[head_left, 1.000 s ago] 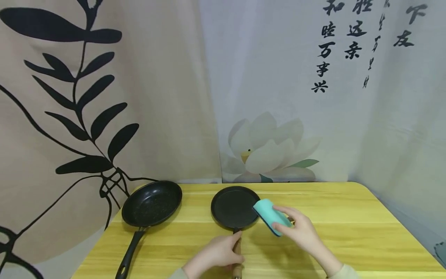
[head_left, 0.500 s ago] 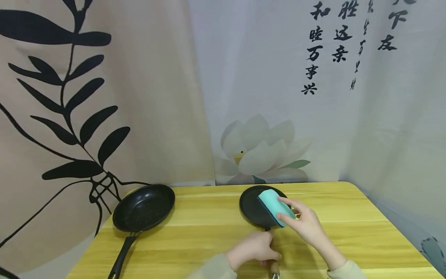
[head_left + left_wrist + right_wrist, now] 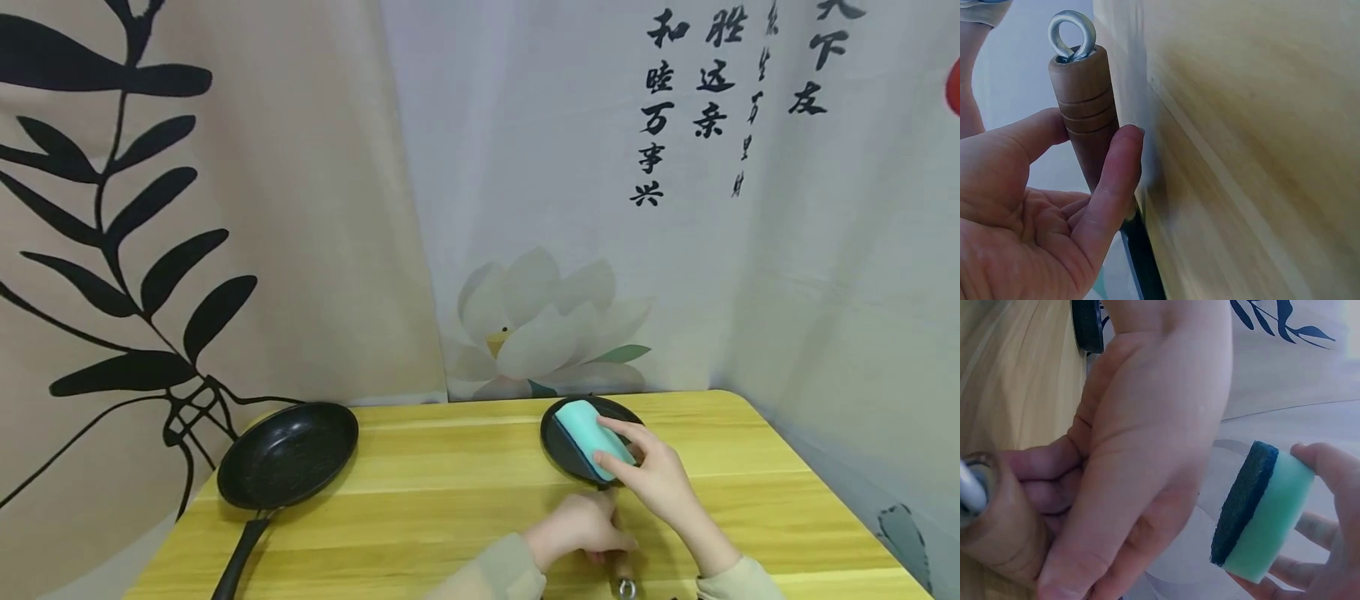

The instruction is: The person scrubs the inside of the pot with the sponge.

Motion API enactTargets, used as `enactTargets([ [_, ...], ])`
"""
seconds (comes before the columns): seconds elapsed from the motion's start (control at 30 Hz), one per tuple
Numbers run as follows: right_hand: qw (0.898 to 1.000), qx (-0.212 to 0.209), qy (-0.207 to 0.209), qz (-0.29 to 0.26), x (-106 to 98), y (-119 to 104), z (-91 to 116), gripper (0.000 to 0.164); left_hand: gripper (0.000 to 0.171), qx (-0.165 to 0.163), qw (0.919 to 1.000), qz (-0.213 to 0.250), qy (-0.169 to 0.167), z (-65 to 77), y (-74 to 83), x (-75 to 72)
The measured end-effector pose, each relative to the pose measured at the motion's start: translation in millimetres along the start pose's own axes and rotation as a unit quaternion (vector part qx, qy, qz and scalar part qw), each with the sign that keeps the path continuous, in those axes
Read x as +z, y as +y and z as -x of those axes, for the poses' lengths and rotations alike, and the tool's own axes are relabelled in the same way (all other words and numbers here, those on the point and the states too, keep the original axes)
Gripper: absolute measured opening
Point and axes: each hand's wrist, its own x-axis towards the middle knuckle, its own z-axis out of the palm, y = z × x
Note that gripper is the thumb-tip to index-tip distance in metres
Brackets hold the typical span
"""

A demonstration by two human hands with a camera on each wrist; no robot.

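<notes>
Turquoise and dark-backed, a rectangular sponge is pinched by the right hand. In the left hand, a brown wooden handle is gripped, its round black pan beyond.

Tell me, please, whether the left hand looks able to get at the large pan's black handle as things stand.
Probably not without letting go: the left hand grips the wooden handle of the small pan, though nothing visible blocks the way to the black handle.

Looks forward and down from the head over the table; peers closely from each wrist, sharing the wooden handle.
</notes>
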Motion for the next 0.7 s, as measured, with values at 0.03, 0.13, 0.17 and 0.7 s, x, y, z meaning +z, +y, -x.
enactTargets([
  [0.03,1.000,0.002,-0.001,-0.003,0,0,0,0.046,0.062,0.001,0.9999,0.011,-0.003,1.5,-1.8,-1.5],
  [0.13,1.000,0.004,-0.007,-0.012,1,0,0,0.047,0.067,0.019,0.9987,0.047,-0.007,10.4,-11.2,-11.6],
  [0.17,1.000,0.005,-0.010,-0.015,1,0,0,0.047,0.065,0.028,0.9982,0.053,-0.005,13.7,-14.4,-17.4],
  [0.7,0.996,0.023,-0.071,-0.051,27,-6,5,0.051,0.054,-0.079,0.9669,-0.024,0.241,210.3,-171.3,-169.3],
])
